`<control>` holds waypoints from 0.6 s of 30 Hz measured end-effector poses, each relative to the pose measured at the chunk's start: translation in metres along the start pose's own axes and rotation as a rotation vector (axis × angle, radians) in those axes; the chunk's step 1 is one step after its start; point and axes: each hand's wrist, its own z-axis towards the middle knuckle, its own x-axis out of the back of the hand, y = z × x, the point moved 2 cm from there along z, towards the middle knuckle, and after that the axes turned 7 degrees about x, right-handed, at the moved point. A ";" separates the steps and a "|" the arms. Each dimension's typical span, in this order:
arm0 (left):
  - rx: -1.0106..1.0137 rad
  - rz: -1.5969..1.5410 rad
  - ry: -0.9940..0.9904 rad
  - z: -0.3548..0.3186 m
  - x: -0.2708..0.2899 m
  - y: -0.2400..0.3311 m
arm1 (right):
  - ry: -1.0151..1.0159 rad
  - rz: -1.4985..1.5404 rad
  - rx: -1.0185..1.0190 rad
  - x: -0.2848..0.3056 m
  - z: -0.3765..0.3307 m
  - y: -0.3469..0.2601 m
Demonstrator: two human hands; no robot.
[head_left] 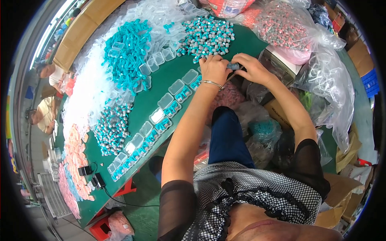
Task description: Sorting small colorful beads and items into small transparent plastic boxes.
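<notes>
Green-topped table (pixel 161 86), strewn from nine to twelve o'clock with small plastic parts. At about one o'clock from centre, left hand (pixel 214 69) and right hand (pixel 251 69) brought together over the table's near edge, fingers of both curled shut around one small teal-and-grey piece (pixel 233 66); most of that piece hidden by the fingers, exact shape not to be told. Silver bangle (pixel 212 84) on the left wrist.

Just beyond the hands, toward twelve o'clock, a heap of teal-and-grey caps (pixel 206 37). At eleven o'clock, a pile of teal plastic pieces (pixel 128 50) mixed with clear little cases (pixel 157 60). Running from the left hand down to eight o'clock, a row of filled clear cases (pixel 163 116), laid side by side along the table edge. Second mound of grey-and-teal caps (pixel 112 128) at nine o'clock, pink pieces (pixel 74 152) farther out at eight. Clear bag of pink-and-grey caps (pixel 281 24) at one o'clock, crumpled plastic sheeting (pixel 329 80) at three.

By the look of it, a light, hard, smooth item: stiff enough for a firm pinch, small enough to slip from the fingertips. Best taken at its two ends, thumb and forefinger on each side, as held here.
</notes>
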 end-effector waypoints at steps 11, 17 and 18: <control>-0.130 -0.184 0.145 -0.022 0.026 0.002 | 0.196 -0.037 0.011 0.006 0.001 -0.034; 0.146 -0.084 0.270 -0.039 0.036 -0.004 | 0.224 -0.240 0.064 0.000 0.007 -0.022; 0.146 -0.083 0.269 -0.042 0.039 -0.008 | 0.225 -0.240 0.063 -0.003 0.009 -0.015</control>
